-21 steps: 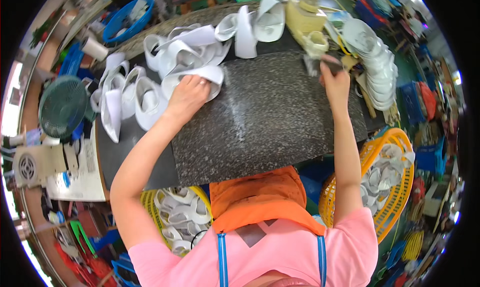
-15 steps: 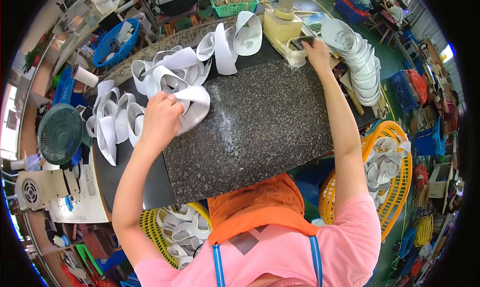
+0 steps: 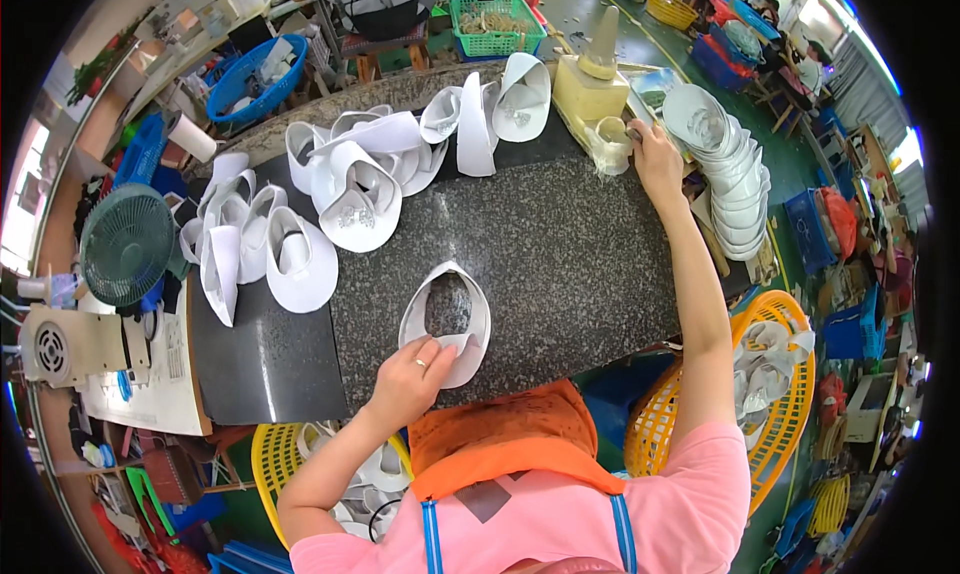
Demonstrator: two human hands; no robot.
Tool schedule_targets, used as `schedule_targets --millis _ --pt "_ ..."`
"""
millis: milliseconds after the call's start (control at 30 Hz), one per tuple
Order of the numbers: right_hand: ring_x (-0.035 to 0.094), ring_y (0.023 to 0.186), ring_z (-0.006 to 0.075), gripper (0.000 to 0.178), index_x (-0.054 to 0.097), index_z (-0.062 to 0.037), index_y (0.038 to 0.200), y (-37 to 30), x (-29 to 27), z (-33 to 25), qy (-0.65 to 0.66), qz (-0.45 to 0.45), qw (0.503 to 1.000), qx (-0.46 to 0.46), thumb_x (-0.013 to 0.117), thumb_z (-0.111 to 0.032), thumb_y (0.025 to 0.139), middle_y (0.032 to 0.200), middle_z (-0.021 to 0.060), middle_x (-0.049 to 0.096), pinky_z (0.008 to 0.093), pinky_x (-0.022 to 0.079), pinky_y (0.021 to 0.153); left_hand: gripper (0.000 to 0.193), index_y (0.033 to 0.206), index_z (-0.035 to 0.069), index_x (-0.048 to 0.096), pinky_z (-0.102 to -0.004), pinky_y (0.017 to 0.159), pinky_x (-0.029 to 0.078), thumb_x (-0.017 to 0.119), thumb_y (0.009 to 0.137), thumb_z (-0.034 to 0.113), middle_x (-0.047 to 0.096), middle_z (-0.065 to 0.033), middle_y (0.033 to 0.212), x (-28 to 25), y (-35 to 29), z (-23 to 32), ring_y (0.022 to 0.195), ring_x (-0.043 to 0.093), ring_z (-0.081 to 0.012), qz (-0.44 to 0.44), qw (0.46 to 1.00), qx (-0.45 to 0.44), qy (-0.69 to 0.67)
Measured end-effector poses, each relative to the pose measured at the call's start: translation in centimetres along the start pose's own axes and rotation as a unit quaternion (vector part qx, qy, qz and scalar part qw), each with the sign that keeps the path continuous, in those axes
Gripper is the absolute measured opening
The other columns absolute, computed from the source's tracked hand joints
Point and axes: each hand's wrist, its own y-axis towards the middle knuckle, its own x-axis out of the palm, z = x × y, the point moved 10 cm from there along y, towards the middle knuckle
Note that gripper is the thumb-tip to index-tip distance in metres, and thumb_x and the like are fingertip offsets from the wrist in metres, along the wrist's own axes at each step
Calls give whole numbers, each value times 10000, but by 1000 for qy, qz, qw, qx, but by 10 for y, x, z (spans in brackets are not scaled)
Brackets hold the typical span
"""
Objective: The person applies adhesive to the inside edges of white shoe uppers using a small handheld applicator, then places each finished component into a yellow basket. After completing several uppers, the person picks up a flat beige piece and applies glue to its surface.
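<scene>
Since the earlier frame, the left hand (image 3: 408,374) has drawn one white piece (image 3: 464,366) from beside the pile to the worktop's (image 3: 560,264) near edge, left of its middle. So far one piece is singled out; many more lie in the pile (image 3: 355,199) toward the far left corner, and whether this one is worked yet cannot be told. Left fingers pinch its near rim, thumb and fingertips together; its ring stands open. Right fingers look closed on a small dark handle (image 3: 634,131) by the pot (image 3: 612,142), near the far right corner. Farther out, a white stack (image 3: 725,174) lines the right edge; a yellow basket (image 3: 785,454) sits below the near right corner.
</scene>
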Motion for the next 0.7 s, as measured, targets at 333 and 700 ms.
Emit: schedule_targets --millis 333,700 --pt "627 631 144 349 550 31 1117 -99 -2 -100 759 -177 540 317 603 -73 788 877 101 646 285 524 527 278 920 36 607 -367 732 516 593 649 96 556 -93 925 0 -58 4 887 573 -266 32 998 -22 39" --pt "581 715 292 226 629 -38 906 -173 -28 -338 418 -234 842 -250 571 28 698 813 100 565 363 494 628 291 929 -23 614 -343 739 510 578 658 77 533 -96 862 -4 -70 19 861 563 -259 68 994 -54 63"
